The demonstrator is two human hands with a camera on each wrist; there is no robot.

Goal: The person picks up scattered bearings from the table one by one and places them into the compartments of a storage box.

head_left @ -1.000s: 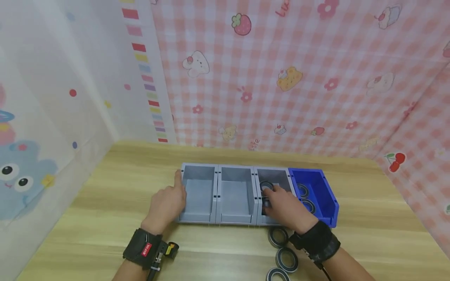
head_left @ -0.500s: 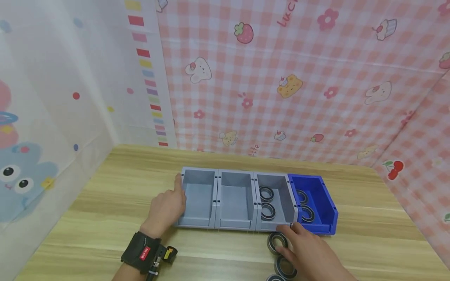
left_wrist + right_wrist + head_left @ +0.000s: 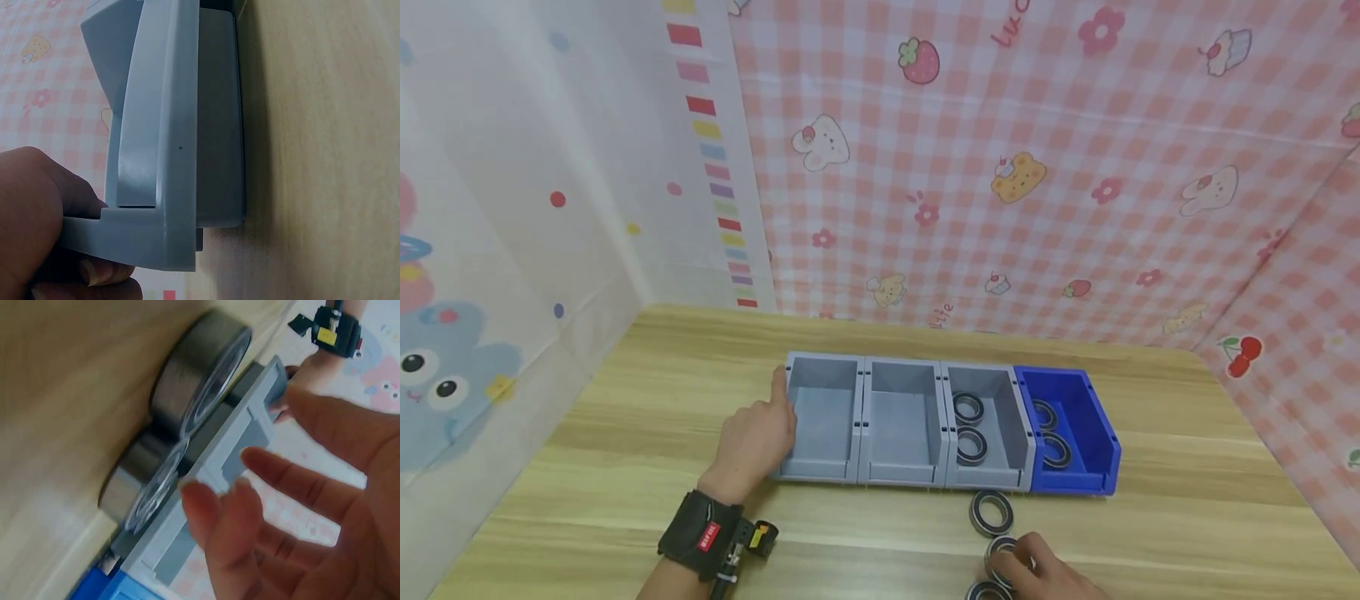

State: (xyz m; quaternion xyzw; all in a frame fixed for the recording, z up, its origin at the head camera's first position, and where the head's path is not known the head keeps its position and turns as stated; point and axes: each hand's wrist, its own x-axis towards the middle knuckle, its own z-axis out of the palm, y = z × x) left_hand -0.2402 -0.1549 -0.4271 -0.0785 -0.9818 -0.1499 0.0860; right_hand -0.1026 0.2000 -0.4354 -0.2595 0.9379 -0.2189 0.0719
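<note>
My left hand (image 3: 752,437) holds the side wall of the leftmost grey bin (image 3: 823,471); in the left wrist view, thumb and fingers pinch the bin's edge (image 3: 119,234) from both sides. My right hand (image 3: 1045,575) is over the middle one of three ball bearings on the table. The far bearing (image 3: 977,517) lies before the third bin, the middle bearing (image 3: 994,554) is partly covered by fingers, and the near bearing (image 3: 976,591) is cut by the frame edge. In the right wrist view, the fingers are spread beside two bearings (image 3: 190,372), with nothing between them.
Three grey bins and a blue bin (image 3: 1093,483) stand joined in a row. Two bearings (image 3: 983,450) lie in the third grey bin (image 3: 1011,417), and two more bearings (image 3: 1067,452) in the blue one. Patterned cloth walls (image 3: 962,108) enclose the wooden table (image 3: 865,550).
My right hand has left the third grey bin, where two bearings now show, and moved down to the bearings on the table. My left hand stays at the leftmost bin.
</note>
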